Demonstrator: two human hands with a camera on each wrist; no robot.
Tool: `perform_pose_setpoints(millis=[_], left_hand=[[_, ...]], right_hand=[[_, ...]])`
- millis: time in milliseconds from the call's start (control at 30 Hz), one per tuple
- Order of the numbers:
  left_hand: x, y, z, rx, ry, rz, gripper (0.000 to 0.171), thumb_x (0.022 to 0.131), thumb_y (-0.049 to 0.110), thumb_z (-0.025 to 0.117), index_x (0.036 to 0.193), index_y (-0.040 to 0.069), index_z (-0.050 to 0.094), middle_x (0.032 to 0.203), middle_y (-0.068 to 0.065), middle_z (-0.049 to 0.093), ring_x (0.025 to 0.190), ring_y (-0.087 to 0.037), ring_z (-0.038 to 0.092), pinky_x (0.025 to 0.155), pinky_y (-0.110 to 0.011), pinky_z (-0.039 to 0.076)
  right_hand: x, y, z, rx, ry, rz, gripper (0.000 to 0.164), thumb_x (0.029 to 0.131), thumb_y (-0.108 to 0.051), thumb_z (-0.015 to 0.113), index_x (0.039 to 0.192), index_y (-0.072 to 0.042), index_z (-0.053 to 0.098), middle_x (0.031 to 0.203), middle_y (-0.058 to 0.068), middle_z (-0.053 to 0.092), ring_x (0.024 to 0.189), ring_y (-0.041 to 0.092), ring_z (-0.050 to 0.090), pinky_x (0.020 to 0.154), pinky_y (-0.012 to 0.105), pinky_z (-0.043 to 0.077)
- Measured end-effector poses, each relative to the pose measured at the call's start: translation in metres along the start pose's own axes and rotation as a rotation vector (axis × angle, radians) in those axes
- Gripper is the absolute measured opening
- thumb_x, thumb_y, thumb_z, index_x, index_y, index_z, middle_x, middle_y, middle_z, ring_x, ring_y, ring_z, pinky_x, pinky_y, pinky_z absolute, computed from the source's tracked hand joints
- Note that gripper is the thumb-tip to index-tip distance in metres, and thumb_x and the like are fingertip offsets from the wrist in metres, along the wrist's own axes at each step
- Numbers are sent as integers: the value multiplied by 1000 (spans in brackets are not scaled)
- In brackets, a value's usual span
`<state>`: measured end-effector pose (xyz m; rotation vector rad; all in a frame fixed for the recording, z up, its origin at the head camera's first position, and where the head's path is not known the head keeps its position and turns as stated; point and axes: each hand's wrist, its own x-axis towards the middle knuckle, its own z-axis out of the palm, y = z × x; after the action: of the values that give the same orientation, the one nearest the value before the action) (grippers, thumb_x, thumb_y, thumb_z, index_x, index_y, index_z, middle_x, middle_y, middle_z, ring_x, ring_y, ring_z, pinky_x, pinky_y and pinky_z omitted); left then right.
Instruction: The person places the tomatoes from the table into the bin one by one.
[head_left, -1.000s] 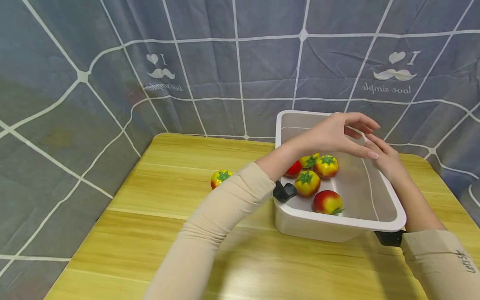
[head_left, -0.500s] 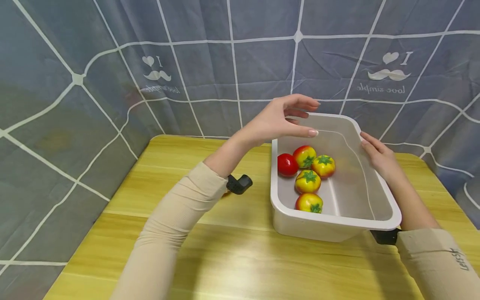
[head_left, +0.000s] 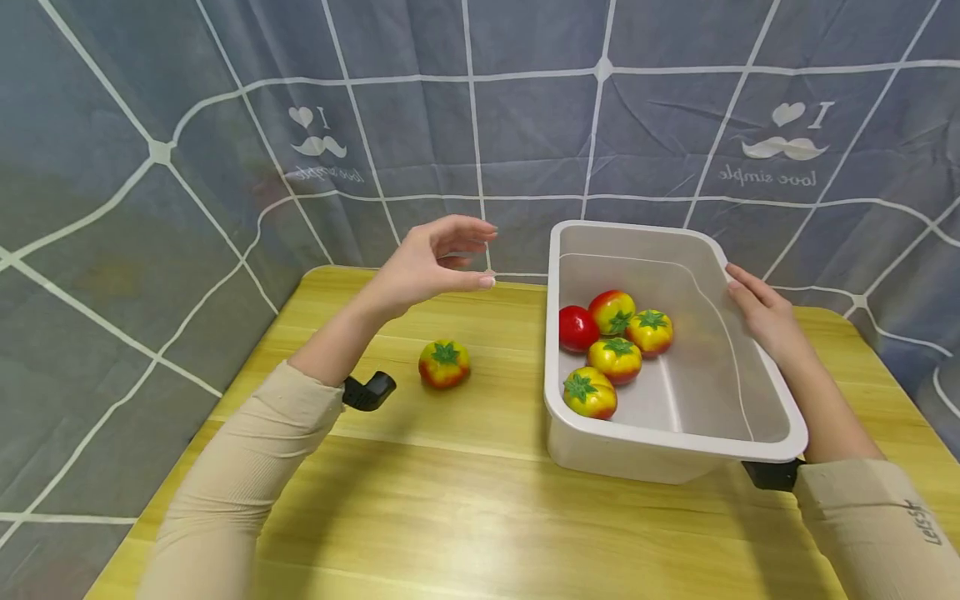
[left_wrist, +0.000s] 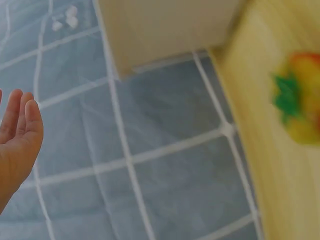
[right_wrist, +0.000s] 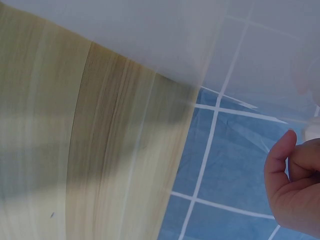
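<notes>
My left hand (head_left: 423,265) hovers over the left part of the table, fingers loosely bent and thumb apart, with nothing in it. Below and slightly right of it, a yellow-and-red toy fruit (head_left: 444,364) with a green leafy top, like a persimmon, sits on the wood. The left wrist view shows that fruit (left_wrist: 302,97) blurred at the right edge. My right hand (head_left: 768,321) grips the right rim of a whitish plastic bin (head_left: 667,442). Inside the bin, several similar fruits (head_left: 615,360) and a plain red one (head_left: 577,329) cluster on the left side.
The wooden table (head_left: 465,517) ends at the back against a grey-blue curtain (head_left: 525,142) with white grid lines, which also hangs on the left. Black straps with camera mounts (head_left: 369,391) sit on both wrists.
My left hand has moved left from over the bin to above the table, uncovering the lone fruit. One fruit at the bin's front has rolled left. The right hand stays at the rim.
</notes>
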<state>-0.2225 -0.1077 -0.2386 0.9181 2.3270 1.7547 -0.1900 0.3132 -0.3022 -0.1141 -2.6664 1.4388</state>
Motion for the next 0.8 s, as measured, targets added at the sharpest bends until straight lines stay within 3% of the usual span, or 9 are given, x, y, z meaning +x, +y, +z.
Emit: perform_pose_setpoints(millis=[300,600,800], left_hand=[[-33,-50,-25,-10,90,-107,54,78,5,74,127,2,51,128,-10,54,116,-22,50,100,-37,39],[-63,-99,-27,12,98,-195,56,78,10,76,127,2,51,128,-12,53,118,-27,49,102,-42,37],[-74,-121,-23,15,86,-235,56,78,9,75,127,1,50,129,-16,52,120,-34,46,102,-44,36]], right_hand=[[-1,2,-2,-19,-1,-7,56,98,-42,37,146,-14,29,144,26,27,101,-5,44,70,4,37],[0,4,-1,-13,-5,-7,57,98,-43,37,146,-14,30,145,25,26,105,-2,45,69,2,36],[-1,4,0,6,9,-9,55,98,-40,38,146,-13,30,145,26,26,99,-6,44,69,3,37]])
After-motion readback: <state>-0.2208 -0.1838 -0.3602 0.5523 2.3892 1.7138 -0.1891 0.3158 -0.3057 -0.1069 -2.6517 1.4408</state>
